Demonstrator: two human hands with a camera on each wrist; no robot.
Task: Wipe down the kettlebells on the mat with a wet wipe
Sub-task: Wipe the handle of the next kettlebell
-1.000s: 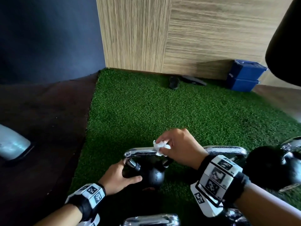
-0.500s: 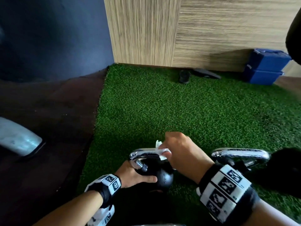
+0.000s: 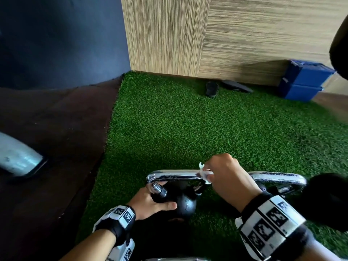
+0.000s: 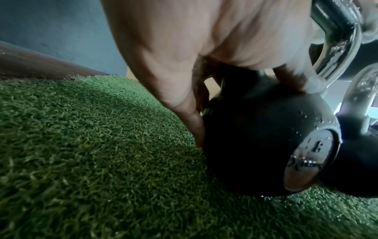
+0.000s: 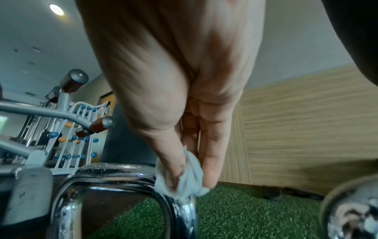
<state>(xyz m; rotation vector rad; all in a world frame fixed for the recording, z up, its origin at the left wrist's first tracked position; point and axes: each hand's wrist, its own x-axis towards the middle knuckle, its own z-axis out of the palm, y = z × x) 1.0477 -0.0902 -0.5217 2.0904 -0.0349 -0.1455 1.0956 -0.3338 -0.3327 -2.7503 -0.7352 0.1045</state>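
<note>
A black kettlebell (image 3: 183, 203) (image 4: 251, 145) with a chrome handle (image 3: 173, 176) (image 5: 114, 171) stands on the green mat (image 3: 188, 129). My left hand (image 3: 150, 204) (image 4: 196, 84) grips its black ball from the left side, fingers wrapped round it. My right hand (image 3: 226, 178) (image 5: 184, 174) pinches a crumpled white wet wipe (image 3: 204, 172) (image 5: 190, 177) against the right corner of the handle. A second kettlebell (image 3: 325, 200) with its own chrome handle (image 3: 278, 178) stands just to the right, partly hidden by my right wrist.
Dark brown floor (image 3: 47, 166) borders the mat on the left, with a grey machine foot (image 3: 17, 157) on it. Blue boxes (image 3: 303, 80) and small black items (image 3: 212, 88) lie by the wood-panel wall (image 3: 244, 34). Gym equipment (image 5: 51, 121) shows in the right wrist view.
My right hand has slid the wipe rightwards along the chrome handle to its right corner. The left hand keeps its hold on the ball. The head view has shifted slightly.
</note>
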